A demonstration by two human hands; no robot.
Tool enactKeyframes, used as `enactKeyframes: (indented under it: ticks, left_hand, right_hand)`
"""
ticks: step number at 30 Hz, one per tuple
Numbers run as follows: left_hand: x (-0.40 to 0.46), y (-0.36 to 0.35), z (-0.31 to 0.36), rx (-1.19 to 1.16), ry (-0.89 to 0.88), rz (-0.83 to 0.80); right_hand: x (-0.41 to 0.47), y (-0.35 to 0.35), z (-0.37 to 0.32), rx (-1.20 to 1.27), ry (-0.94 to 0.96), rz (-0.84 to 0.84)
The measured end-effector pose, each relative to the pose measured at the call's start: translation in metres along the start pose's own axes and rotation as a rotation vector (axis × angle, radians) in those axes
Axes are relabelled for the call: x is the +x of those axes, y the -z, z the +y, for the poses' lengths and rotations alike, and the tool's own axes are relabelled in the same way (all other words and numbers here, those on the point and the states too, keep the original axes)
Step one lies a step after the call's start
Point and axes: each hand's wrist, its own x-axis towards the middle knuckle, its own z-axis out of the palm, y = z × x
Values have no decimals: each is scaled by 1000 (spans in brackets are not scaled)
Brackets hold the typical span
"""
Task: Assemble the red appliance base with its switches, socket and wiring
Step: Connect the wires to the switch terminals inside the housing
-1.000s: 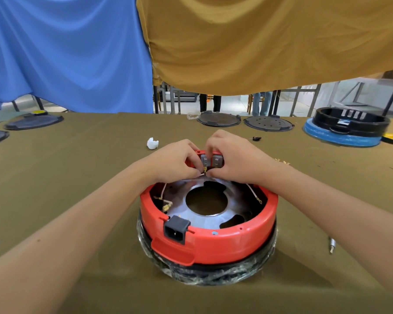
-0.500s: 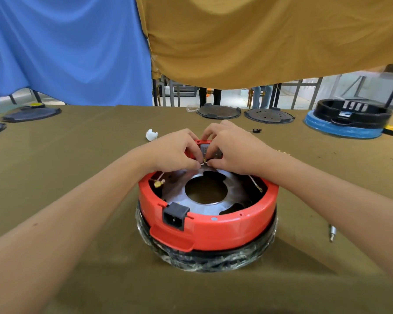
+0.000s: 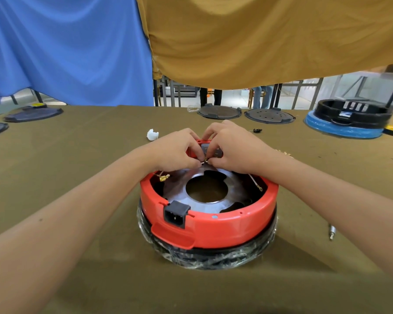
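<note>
The red appliance base (image 3: 225, 225) stands upside down on the olive table, wrapped in clear film at its bottom. A black power socket (image 3: 176, 213) sits in its near rim. Inside lies a metal plate (image 3: 206, 189) with a round hole. At the far rim, my left hand (image 3: 177, 151) and my right hand (image 3: 233, 148) meet over the switch block (image 3: 205, 148) and pinch a thin white wire with a brass terminal (image 3: 205, 160) between their fingertips. Another brass terminal (image 3: 164, 177) hangs at the inner left, and a ring-ended wire (image 3: 255, 184) lies at the inner right.
A white crumpled piece (image 3: 152, 134) lies behind the base on the left. Two dark round lids (image 3: 219, 112) (image 3: 269, 115) sit at the table's back, and a black base on a blue ring (image 3: 347, 120) at the far right. A metal bit (image 3: 331, 232) lies right of the base.
Both hands stay pinched together at the switch block. The brass terminal at the inner left has lifted higher toward the rim. The view has shifted slightly.
</note>
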Motion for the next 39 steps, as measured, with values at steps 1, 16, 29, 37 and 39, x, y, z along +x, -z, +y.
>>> enactKeyframes:
  ticks: [1, 16, 29, 37, 39]
  left_hand:
    - [0, 0, 1, 5, 0, 2]
    - [1, 0, 3, -15, 62, 17]
    - [1, 0, 3, -39, 53, 28]
    - [2, -1, 4, -32, 86, 58]
    - [1, 0, 4, -46, 83, 58]
  right_hand:
    - [0, 0, 0, 2, -8, 15]
    - [4, -2, -3, -45, -39, -49]
    - [7, -3, -2, -46, -53, -15]
    - [5, 0, 2, 76, -137, -52]
    - [6, -1, 1, 30, -130, -62]
